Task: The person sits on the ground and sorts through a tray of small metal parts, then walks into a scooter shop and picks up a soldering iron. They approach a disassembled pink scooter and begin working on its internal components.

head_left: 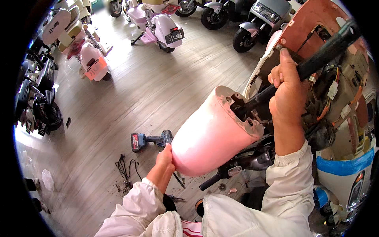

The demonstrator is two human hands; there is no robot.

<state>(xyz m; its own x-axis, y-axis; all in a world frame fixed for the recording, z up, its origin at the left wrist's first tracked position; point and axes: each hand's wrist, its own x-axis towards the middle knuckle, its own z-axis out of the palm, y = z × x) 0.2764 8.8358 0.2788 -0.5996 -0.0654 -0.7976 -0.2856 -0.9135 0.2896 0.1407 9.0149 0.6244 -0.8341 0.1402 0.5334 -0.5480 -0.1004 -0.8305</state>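
A glossy pink scooter fender (209, 138) lies tilted in front of me, its dirty open end facing up and to the right. My left hand (165, 162) holds the fender by its lower left edge; most of its fingers are hidden beneath. A long black steering tube (329, 51) slants from the upper right down into the hole in the fender's open end. Partway up, my right hand (289, 93) is closed around this tube, with one finger stretched out near an orange-pink body panel (295, 23). Loose wires with a white connector (333, 90) hang beside it.
A cordless drill (152, 140) lies on the floor beyond my left hand, near a black cable (125, 168) and bits of dirt. A handlebar grip (210, 181) sits below the fender. Blue tape (345, 162) crosses a white body part at right. Parked scooters (162, 27) stand farther off.
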